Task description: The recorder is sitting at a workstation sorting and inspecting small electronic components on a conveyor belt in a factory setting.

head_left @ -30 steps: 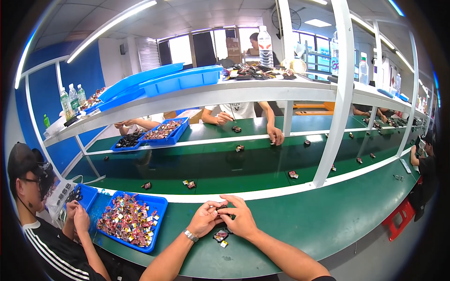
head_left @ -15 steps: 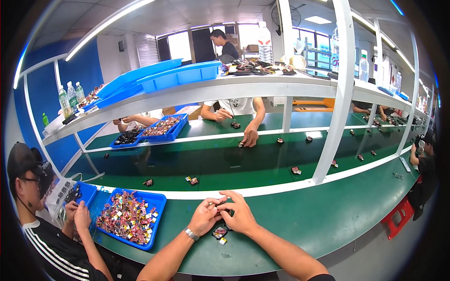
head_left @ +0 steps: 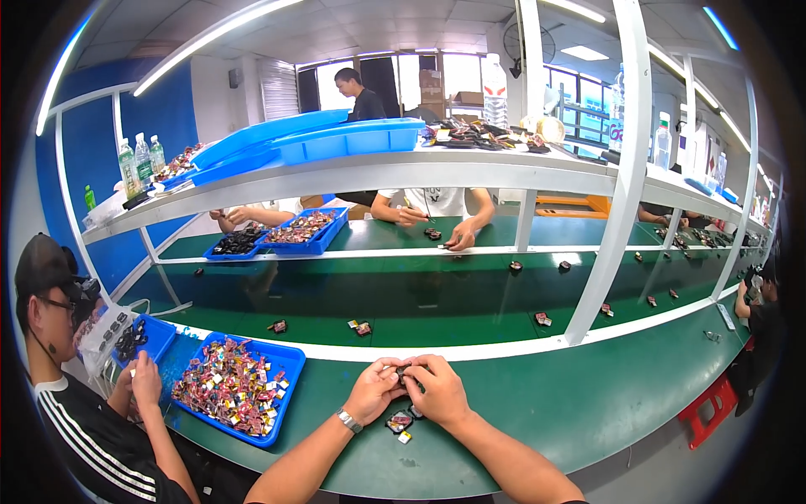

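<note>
Got a green bench under strip lights, with a blue tray of small parts off left; pinching a small dark piece between fingertips of left hand and right hand. Mostly covered by them, though.

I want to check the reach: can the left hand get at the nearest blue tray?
Probably yes: nothing seems to stand between the left hand and the tray, though that hand holds a dark part.

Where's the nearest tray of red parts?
In the head view, the red-part tray is on the green bench, left of the left hand and right of the black-part tray.
</note>
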`<act>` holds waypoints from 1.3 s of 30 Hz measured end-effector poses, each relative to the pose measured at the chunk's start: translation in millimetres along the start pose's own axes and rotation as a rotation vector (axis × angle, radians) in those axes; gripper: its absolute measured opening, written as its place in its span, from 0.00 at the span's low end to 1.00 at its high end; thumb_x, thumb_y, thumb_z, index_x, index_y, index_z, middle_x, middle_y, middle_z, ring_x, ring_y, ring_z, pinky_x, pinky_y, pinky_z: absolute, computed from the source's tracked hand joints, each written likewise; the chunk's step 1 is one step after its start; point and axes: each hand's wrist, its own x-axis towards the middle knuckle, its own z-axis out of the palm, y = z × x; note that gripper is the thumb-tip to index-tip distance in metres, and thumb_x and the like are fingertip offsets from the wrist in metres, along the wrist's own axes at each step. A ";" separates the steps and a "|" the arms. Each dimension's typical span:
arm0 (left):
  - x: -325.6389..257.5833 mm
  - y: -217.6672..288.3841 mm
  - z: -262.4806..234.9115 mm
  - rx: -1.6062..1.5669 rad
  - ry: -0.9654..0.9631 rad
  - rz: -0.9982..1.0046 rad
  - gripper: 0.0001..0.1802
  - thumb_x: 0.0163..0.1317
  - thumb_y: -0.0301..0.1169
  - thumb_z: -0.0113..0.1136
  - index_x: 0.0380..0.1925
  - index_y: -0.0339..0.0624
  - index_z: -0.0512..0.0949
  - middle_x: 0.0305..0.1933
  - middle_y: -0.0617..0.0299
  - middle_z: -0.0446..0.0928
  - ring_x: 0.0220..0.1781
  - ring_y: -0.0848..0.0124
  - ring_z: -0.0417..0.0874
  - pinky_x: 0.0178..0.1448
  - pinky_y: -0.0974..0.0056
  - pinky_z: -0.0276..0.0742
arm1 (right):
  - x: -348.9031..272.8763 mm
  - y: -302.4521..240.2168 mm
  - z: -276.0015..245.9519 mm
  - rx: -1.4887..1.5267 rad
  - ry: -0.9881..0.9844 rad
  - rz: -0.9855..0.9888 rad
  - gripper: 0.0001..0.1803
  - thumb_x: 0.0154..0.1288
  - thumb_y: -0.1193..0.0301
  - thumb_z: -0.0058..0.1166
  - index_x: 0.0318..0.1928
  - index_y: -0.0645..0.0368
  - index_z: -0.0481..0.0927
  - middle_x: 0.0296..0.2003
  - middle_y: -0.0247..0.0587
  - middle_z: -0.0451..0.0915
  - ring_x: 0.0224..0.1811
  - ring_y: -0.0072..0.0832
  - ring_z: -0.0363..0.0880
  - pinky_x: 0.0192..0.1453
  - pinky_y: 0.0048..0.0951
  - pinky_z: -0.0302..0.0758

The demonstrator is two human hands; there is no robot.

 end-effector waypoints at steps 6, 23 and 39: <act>0.3 -3.5 -5.6 -0.009 -0.023 0.008 0.13 0.71 0.25 0.50 0.55 0.40 0.69 0.55 0.56 0.77 0.57 0.67 0.79 0.62 0.57 0.77 | -1.9 -2.8 2.6 -0.066 -0.029 0.008 0.10 0.52 0.76 0.65 0.37 0.59 0.83 0.39 0.40 0.80 0.40 0.35 0.81 0.42 0.33 0.81; 0.7 -2.2 2.7 0.023 0.031 -0.026 0.12 0.71 0.25 0.51 0.53 0.39 0.70 0.51 0.57 0.78 0.55 0.69 0.80 0.58 0.59 0.79 | -1.2 6.2 5.1 -0.139 -0.043 -0.059 0.08 0.55 0.74 0.64 0.37 0.58 0.83 0.38 0.38 0.80 0.39 0.34 0.81 0.41 0.32 0.81; 0.9 -5.1 9.8 0.389 0.165 0.079 0.11 0.71 0.23 0.51 0.52 0.37 0.71 0.50 0.58 0.79 0.50 0.75 0.81 0.51 0.69 0.80 | -1.7 12.9 9.1 0.297 -0.035 0.367 0.08 0.57 0.78 0.62 0.38 0.64 0.81 0.34 0.43 0.82 0.32 0.28 0.84 0.38 0.26 0.81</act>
